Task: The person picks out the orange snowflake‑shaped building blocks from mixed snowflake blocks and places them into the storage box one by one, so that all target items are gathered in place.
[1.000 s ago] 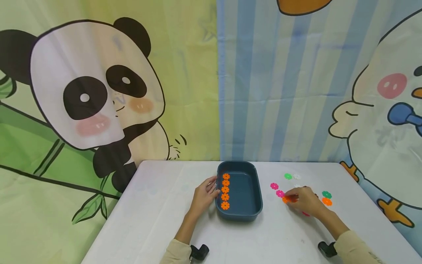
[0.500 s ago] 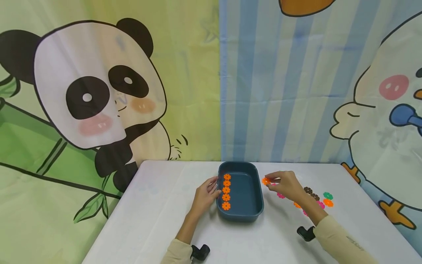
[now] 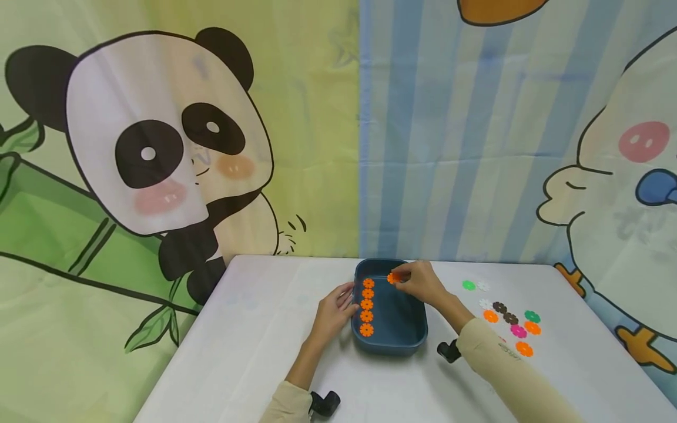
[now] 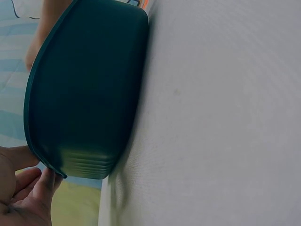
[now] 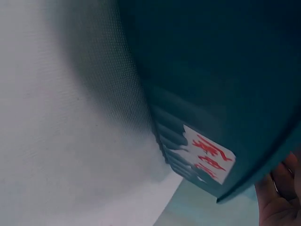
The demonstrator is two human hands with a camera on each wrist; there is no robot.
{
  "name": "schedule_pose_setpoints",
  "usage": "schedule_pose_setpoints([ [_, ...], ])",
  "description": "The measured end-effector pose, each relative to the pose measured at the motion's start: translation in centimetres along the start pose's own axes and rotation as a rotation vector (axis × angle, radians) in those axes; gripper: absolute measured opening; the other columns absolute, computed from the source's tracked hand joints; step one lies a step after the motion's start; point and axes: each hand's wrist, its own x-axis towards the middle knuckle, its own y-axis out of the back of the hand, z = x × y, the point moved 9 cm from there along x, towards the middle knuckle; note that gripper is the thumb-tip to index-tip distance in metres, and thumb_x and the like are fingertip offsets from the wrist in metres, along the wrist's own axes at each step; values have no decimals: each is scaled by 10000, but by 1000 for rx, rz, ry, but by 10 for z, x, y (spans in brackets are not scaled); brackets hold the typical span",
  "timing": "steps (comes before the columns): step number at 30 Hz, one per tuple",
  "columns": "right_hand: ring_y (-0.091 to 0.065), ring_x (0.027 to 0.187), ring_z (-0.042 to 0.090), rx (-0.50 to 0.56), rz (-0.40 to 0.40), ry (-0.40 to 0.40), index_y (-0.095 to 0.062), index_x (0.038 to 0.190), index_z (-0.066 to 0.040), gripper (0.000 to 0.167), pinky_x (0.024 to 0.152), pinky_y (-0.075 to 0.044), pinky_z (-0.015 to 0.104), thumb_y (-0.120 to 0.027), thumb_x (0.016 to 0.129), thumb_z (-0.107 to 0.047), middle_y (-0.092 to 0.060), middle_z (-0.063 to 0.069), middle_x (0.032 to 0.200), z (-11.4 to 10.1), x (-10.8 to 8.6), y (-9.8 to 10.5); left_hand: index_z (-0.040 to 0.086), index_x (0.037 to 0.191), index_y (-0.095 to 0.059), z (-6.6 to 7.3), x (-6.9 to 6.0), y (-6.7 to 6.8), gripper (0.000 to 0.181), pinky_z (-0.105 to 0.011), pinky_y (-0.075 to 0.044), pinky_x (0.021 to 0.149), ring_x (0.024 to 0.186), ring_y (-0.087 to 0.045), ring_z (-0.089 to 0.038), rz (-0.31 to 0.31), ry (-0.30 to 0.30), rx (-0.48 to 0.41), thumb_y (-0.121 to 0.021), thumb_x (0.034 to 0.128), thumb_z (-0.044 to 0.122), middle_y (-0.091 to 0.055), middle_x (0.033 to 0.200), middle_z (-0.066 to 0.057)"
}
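Note:
A dark blue-green plastic bin stands on the white table, its long side pointing away from me. My left hand pinches its left rim, the thumb over the edge and fingers outside; the left wrist view shows this hand at the rim. Inside, several orange flower-shaped discs form a row along the left wall. Over the far right part of the bin, my right hand pinches another orange flower-shaped disc between thumb and fingers. The right wrist view shows part of that hand beyond the rim, the disc hidden.
Right of the bin lie loose flower-shaped discs: green, white, brown, pink and orange. A torn white label with red writing is stuck on the bin's outer wall. A printed curtain hangs behind the table.
My right hand has taken an orange disc from the loose ones and carried it left, over the bin. The left hand stays on the rim.

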Motion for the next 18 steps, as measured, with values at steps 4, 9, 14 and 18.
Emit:
schedule_pose_setpoints([
  [4, -693, 812, 235, -9, -20, 22, -744, 1060, 9, 288, 670, -619, 323, -777, 782, -60, -729, 124, 977, 1, 10, -10, -113, 1345, -485, 2, 0, 0, 509, -500, -412, 1035, 1281, -431, -471, -3, 13, -13, -631, 859, -152, -439, 1404, -325],
  [9, -684, 803, 204, -16, -40, 43, -746, 1030, 15, 257, 702, -616, 333, -778, 779, -33, -729, 116, 954, 5, 19, -24, -110, 1354, -478, 2, 1, 1, 517, -529, -401, 1037, 1283, -433, -463, 1, 12, -26, -628, 861, -153, -429, 1409, -331],
  [14, -656, 774, 164, -71, -96, 14, -757, 992, -2, 203, 698, -611, 327, -780, 795, -42, -723, 72, 900, 12, 22, -38, -103, 1360, -476, 0, 2, 0, 518, -503, -410, 1040, 1289, -439, -436, -10, 23, -14, -635, 868, -133, -426, 1418, -320],
  [18, -629, 723, 132, -111, -126, 29, -762, 958, -3, 157, 651, -598, 309, -765, 803, -29, -719, 58, 854, 12, 25, -45, -104, 1362, -472, 0, 1, -1, 522, -508, -403, 1045, 1292, -431, -442, -16, 25, -14, -636, 868, -130, -422, 1421, -320],
])
